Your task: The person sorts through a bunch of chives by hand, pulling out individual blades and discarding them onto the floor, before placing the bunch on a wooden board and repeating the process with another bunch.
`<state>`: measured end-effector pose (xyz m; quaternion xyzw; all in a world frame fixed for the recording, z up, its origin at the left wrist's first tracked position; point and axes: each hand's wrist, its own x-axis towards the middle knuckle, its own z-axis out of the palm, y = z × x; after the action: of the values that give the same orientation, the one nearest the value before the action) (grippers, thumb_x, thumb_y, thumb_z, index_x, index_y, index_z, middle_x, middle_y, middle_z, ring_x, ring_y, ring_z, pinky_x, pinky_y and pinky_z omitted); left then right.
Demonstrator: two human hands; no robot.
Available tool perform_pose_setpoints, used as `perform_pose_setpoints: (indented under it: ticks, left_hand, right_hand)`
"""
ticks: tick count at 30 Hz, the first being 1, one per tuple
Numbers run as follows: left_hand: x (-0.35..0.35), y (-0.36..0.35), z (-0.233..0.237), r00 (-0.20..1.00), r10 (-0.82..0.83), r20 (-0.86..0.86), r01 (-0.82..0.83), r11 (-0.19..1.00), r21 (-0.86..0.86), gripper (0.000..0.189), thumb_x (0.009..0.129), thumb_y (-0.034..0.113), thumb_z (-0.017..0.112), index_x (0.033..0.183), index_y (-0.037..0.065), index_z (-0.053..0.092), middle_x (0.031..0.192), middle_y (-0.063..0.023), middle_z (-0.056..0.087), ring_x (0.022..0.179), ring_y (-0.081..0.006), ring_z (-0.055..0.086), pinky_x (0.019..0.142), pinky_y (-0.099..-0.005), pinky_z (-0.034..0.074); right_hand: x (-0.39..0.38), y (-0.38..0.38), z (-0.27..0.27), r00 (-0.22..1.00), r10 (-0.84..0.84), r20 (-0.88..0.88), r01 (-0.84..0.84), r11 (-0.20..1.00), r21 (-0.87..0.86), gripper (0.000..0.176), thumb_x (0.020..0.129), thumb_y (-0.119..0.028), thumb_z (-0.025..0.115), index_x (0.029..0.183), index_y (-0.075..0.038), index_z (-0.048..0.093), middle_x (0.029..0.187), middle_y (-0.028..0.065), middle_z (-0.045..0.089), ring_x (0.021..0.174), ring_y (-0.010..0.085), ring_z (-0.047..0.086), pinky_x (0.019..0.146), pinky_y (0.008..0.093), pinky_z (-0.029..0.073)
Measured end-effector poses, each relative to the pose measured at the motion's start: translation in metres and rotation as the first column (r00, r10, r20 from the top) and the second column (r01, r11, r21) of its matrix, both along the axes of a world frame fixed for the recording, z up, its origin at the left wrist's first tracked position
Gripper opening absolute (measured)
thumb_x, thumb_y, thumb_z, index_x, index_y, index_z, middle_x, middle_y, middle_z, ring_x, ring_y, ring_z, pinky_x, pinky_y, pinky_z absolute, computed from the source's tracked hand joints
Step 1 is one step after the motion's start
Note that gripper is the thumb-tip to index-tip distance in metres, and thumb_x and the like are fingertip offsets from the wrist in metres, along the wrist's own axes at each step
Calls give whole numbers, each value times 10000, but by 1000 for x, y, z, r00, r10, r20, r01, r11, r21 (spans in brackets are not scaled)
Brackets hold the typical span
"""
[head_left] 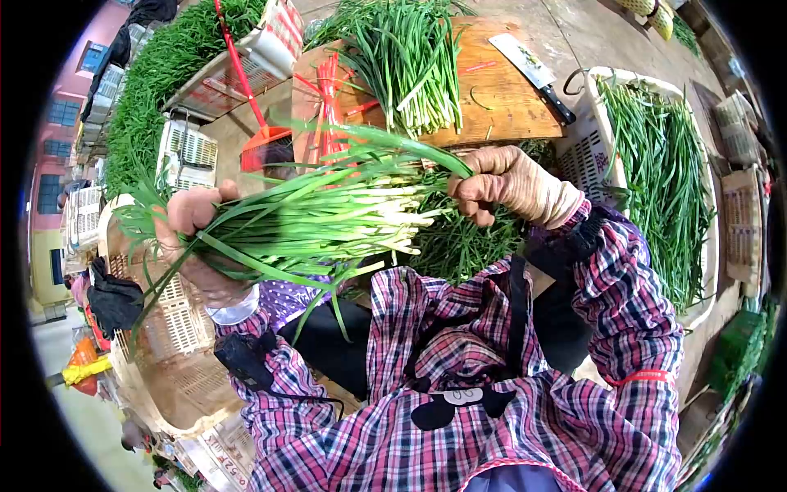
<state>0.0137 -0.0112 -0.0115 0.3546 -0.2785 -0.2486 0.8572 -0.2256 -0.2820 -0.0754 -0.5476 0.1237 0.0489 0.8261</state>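
A: What is held?
B: A bunch of green onions (pixel 328 217), white stalks, long green leaves, level before the chest.
A: The hands?
B: Left hand (pixel 193 225) clenches the leafy end; right hand (pixel 508 184) pinches a leaf near the white tips.

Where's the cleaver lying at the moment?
In the head view, the cleaver lies on the wooden board at upper right, beyond the right hand, between a scallion pile and a white crate of greens.
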Motion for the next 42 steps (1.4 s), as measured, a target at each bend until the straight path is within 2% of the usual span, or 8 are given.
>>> perform_pose_setpoints:
  ticks: [3,5,11,19,33,34,38,42]
  left_hand:
    - [-18,-10,9,906,411,98,-423,877,230,466,986,445,315,651,122,344,652,11,352,641,-145,433,910,-403,461]
    - [-1,7,1,949,253,188,-282,948,147,474,987,447,313,657,110,361,680,5,391,677,-155,468,890,-397,472]
    - [19,31,-14,918,396,29,-394,902,173,351,982,365,392,719,132,378,710,22,392,704,-119,451,987,-393,395]
    - [15,39,-27,897,-73,-437,-31,974,-226,249,902,247,540,703,144,432,702,46,452,743,-111,480,1067,-401,304]
    - [34,62,-68,820,130,-558,-165,986,-12,175,886,199,553,756,106,482,776,-2,514,810,-158,511,1131,-428,246]
    - [36,62,-69,781,165,-602,-230,973,-32,152,873,131,583,775,101,471,731,-2,426,750,-149,460,831,-317,411]
    - [32,51,-67,795,210,-569,-218,974,55,162,874,143,588,763,103,477,728,0,431,758,-150,466,834,-318,415]
    - [27,45,-64,841,161,-516,-155,986,55,197,914,217,535,765,96,487,775,-3,506,801,-158,512,1136,-444,208]
  right_hand:
    - [-13,-13,-26,988,-18,-154,2,995,-104,198,849,-206,686,920,-23,658,683,25,613,541,82,550,481,226,450]
    - [-24,-20,-32,955,29,-296,-117,951,-286,178,857,-183,678,922,-19,657,659,-14,592,562,61,542,501,232,436]
    - [-60,-24,-30,988,51,-143,-148,118,-982,667,734,-217,758,1323,-124,459,1081,192,625,911,334,625,766,389,506]
    - [-109,-33,36,950,-257,-176,125,832,-540,531,812,-223,719,1267,-36,520,1050,59,643,885,108,584,785,253,483]
    - [-159,-42,29,711,-655,-258,494,725,-481,599,757,-382,746,1178,10,580,1001,117,662,865,157,635,804,274,508]
    - [-159,-43,28,718,-653,-241,503,726,-470,591,755,-383,745,1169,9,587,997,117,663,866,155,632,805,277,509]
    - [-156,-44,31,697,-668,-263,496,713,-496,619,738,-409,752,1167,6,589,990,112,666,854,153,626,807,281,506]
    - [-155,-45,31,688,-667,-286,491,718,-494,637,728,-420,757,1168,9,588,986,110,669,853,150,624,805,279,505]
